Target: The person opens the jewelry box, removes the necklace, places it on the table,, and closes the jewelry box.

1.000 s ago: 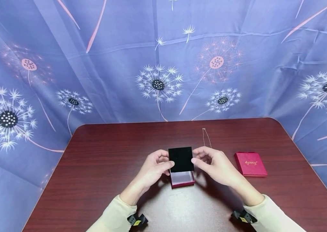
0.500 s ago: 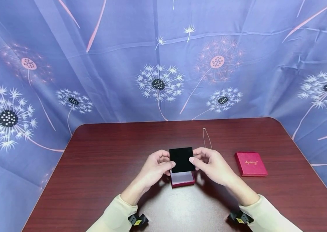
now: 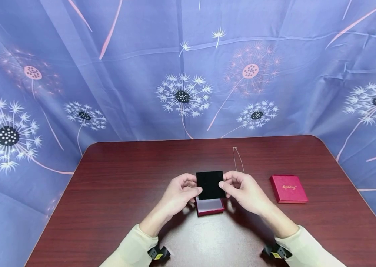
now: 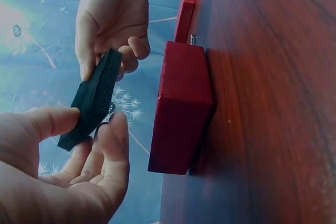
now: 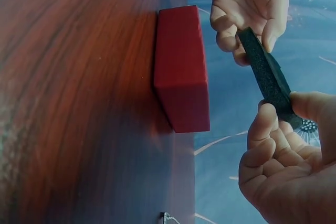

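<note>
we see a left hand [image 3: 182,191] and a right hand [image 3: 247,191], both partly curled, pinching opposite sides of a black pad [image 3: 210,185]. squarish, thick and velvety-looking, it tilts above an open red box [image 3: 211,213], pale inside. beyond lies a thin chain [image 3: 235,148]; rightward, a gold-lettered red lid [image 3: 289,194].

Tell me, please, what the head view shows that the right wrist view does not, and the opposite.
Only the head view: the flat red square lid with gold lettering, the pale inside of the open red square box, and the cream sleeves.

Only the right wrist view: the thick side of the black square pad, and a small silvery piece by the fine pale chain.

Both: the left hand and right hand pinching the pad, the box, part of the chain, the red-brown wooden table, and the blue dandelion-print cloth.
</note>
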Demonstrator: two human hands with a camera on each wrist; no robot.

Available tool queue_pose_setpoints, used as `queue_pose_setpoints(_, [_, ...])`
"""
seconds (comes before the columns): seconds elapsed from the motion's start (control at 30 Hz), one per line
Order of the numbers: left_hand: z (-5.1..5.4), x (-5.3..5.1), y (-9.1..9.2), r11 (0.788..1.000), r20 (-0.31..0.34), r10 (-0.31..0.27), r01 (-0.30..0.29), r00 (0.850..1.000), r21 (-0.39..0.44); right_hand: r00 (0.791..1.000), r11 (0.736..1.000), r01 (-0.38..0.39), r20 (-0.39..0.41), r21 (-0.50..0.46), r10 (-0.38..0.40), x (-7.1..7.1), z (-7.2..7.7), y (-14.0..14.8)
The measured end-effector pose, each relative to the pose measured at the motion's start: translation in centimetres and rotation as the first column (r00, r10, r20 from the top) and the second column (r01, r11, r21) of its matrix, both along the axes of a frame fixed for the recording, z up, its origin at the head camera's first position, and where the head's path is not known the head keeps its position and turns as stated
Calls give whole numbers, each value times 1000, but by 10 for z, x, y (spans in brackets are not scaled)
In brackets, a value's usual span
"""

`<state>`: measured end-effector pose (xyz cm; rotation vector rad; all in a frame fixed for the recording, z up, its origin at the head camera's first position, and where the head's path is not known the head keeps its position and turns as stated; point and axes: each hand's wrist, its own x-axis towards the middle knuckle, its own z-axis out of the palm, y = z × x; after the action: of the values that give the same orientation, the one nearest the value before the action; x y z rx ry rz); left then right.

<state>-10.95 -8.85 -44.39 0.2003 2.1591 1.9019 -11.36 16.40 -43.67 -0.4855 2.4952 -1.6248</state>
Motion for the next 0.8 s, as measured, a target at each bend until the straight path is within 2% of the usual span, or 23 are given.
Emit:
queue_pose_setpoints(0.27, [-2,1,-6,991,-72,6,-15,997,-131,1000,1000,11,-2,17,-11,1,1,5])
queue_pose_setpoints(0.37, [-3,2,-10,974,-126,-22,-8,992,-228,1000,999,20,-5,29,-20,1,2,7])
queue_pose_setpoints(0.47, [-4,2,-13,927,-190,-82,5,978,-376,1000,999,28,-9,40,-28,2,2,9])
queue_pose_setpoints(0.57, [-4,4,-14,869,-214,-169,42,962,-494,999,998,34,-7,46,-33,2,2,11])
queue_pose_setpoints(0.67, [-4,6,-12,821,-214,-239,79,947,-565,999,998,40,2,50,-40,2,1,12])
queue_pose_setpoints(0.8, [-7,7,-10,776,-221,-292,95,930,-623,999,997,43,15,65,-44,3,0,14])
